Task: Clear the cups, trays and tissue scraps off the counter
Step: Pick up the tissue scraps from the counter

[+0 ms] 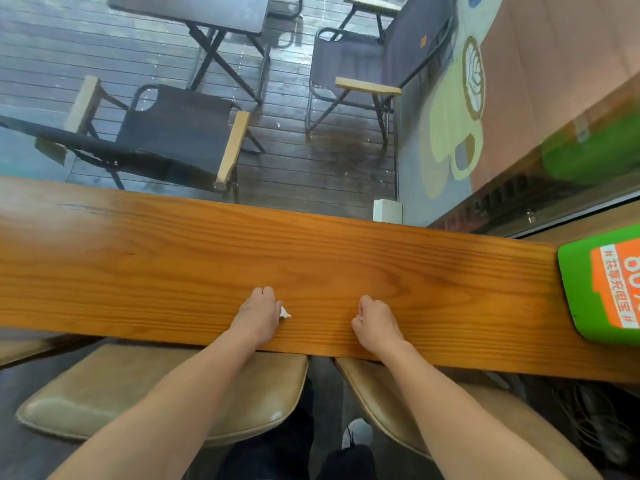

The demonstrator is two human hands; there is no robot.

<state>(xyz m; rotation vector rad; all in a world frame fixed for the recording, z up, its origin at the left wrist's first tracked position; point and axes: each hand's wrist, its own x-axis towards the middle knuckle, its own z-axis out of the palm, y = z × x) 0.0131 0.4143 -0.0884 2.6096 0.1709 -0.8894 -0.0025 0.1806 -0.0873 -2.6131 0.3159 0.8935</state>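
Note:
Both my hands rest on the near part of a long orange wooden counter (173, 265). My left hand (258, 315) is curled, and a small white tissue scrap (284, 312) sticks out at its right side, pinched under the fingers. My right hand (375, 322) lies a little to the right with its fingers curled down on the wood; a ring shows on one finger and I see nothing in it. No cups or trays are in view on the counter.
A green and orange power-bank box (602, 285) stands at the counter's right end. Two tan padded stools (104, 393) (381, 386) sit under the near edge. Beyond the window are dark folding chairs (173, 133) and a table (194, 12) on wet decking.

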